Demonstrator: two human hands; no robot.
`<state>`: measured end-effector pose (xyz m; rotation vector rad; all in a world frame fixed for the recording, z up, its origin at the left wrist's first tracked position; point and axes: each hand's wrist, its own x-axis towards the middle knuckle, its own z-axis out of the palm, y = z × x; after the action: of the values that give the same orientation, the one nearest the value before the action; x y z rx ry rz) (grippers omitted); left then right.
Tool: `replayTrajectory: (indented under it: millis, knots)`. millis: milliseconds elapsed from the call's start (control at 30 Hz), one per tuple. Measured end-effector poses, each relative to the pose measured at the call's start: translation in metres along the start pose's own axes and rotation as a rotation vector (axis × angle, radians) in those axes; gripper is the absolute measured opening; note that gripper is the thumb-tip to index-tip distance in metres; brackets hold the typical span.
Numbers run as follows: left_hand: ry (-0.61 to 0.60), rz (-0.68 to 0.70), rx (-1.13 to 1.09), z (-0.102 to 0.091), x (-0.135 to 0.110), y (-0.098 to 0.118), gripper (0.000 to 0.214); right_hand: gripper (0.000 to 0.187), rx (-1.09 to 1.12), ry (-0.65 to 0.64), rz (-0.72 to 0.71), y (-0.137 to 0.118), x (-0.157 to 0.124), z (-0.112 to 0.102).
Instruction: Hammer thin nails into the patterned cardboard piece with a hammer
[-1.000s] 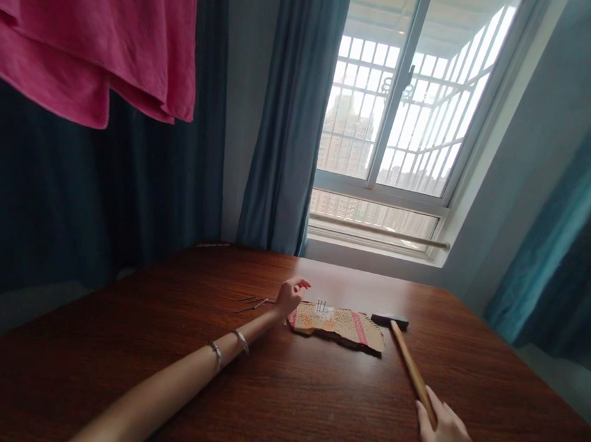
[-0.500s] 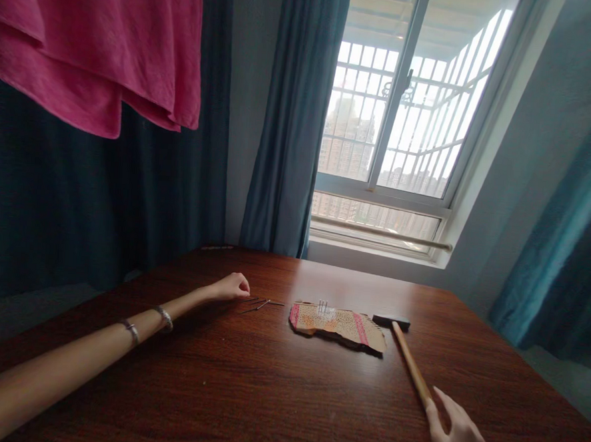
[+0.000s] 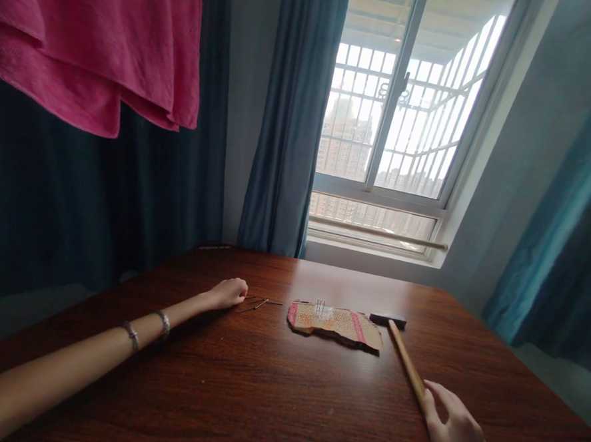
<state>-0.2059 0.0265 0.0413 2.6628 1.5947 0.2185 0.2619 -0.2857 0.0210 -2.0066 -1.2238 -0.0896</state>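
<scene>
My left hand (image 3: 228,293), two bangles on its forearm, rests curled on the table just left of several loose nails (image 3: 262,304). Its fingers are closed, and whatever they may hold is hidden. Right of the nails lies a torn piece of cardboard (image 3: 336,327) with pink bands, and a few nails (image 3: 321,306) stand upright on it near its far edge. A hammer (image 3: 407,362) with a wooden handle and dark head lies beyond the cardboard's right end. The lower end of its handle is in my right hand (image 3: 454,424), whose fingers are partly bent around it.
A brown wooden table (image 3: 245,385) spreads under everything. Its far edge meets blue curtains (image 3: 280,147) and a wall below a barred window (image 3: 386,120). A pink cloth (image 3: 135,58) hangs at upper left, above the table's level.
My left hand has turned slightly, and its fingers look more tucked in beside the loose nails. The view has shifted a little; hammer, cardboard and standing nails keep their places.
</scene>
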Motion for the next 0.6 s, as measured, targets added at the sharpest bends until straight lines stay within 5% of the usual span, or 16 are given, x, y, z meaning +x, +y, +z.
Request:
replayTrajectory:
  millis: [233,433,600]
  knots:
    - [0.143,0.045,-0.344,-0.007,0.004,0.03,0.02,0.035,0.196,0.004,-0.111,-0.037,0.007,0.007]
    - [0.335,0.091,-0.765,-0.025,0.003,0.106,0.025,0.036,0.604,-0.228,-0.201,-0.127,0.021,0.035]
    - [0.371,0.162,-0.926,-0.029,-0.006,0.163,0.025,0.04,0.745,-0.358,-0.273,-0.178,0.043,0.076]
